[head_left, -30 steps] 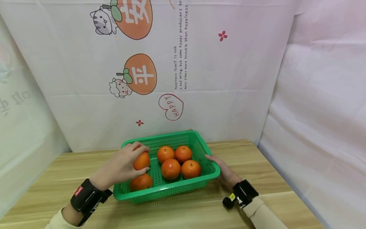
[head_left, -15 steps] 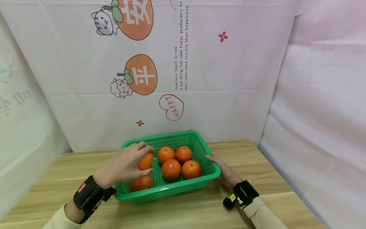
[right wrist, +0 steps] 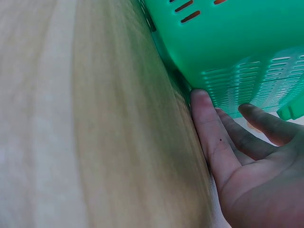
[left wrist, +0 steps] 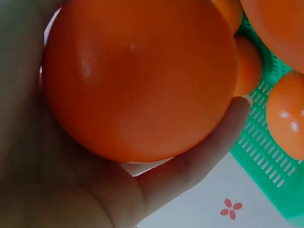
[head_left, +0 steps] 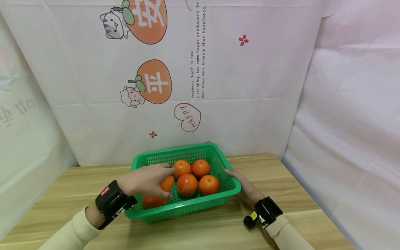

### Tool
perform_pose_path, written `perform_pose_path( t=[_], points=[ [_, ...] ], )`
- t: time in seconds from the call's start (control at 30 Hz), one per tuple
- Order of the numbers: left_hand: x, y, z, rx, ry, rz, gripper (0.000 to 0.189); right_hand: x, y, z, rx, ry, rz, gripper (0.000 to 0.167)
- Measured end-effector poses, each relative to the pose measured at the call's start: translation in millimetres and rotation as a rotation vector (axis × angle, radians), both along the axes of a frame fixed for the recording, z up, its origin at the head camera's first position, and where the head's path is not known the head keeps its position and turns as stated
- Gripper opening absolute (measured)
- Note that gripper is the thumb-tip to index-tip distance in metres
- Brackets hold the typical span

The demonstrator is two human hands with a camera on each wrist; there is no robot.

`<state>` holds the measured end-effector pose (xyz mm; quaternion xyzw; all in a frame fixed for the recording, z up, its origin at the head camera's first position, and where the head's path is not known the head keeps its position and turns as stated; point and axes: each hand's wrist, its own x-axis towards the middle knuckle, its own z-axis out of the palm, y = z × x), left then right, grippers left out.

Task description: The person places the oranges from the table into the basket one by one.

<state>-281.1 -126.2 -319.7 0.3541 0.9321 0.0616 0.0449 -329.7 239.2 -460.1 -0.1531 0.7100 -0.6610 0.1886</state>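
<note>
In the head view my left hand (head_left: 150,180) is down inside the green basket (head_left: 182,207), its fingers and thumb curled round an orange (head_left: 168,183). The left wrist view shows this smooth, glossy orange (left wrist: 140,80) filling the palm. Another orange (head_left: 152,202) lies below that hand, partly hidden by it. Several more oranges (head_left: 186,185) sit grouped at the right of the basket. My right hand (head_left: 247,187) is at the basket's right end. In the right wrist view its fairly straight fingers touch the basket's lower side (right wrist: 228,52), close to the tabletop.
The basket stands on a wood-grain table (head_left: 218,229) near its back edge. A white printed cloth (head_left: 250,114) hangs behind, and pale cloth walls (head_left: 347,139) close in both sides. Black camera straps (head_left: 112,199) are round both wrists.
My left hand has carried its orange rightward and lowered it toward the grouped oranges. The right hand and the basket have stayed in place.
</note>
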Motion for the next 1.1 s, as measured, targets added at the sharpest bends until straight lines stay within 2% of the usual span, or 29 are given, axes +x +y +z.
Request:
perform_pose_path(
  t=[0.43, 0.57, 0.77, 0.97, 1.1],
  points=[
    [-20.3, 11.3, -8.5, 0.008, -0.077, 0.036, 0.06, -3.7, 1, 3.3, 0.001, -0.005, -0.01, 0.078],
    [-28.7, 13.0, -14.6, 0.007, -0.091, 0.06, 0.062, -4.3, 2, 4.3, 0.004, -0.003, -0.009, 0.078],
    [-40.8, 16.3, -27.0, 0.032, -0.086, 0.05, 0.059, -4.4, 2, 3.5, -0.004, 0.002, 0.002, 0.078],
    [-48.5, 15.6, -40.8, 0.02, -0.12, 0.064, 0.058, -2.0, 1, 2.1, -0.016, 0.012, 0.047, 0.078],
    [-51.9, 15.1, -43.5, -0.003, -0.116, 0.064, 0.059, -0.6, 1, 3.6, 0.006, 0.013, 0.036, 0.079]
  ],
)
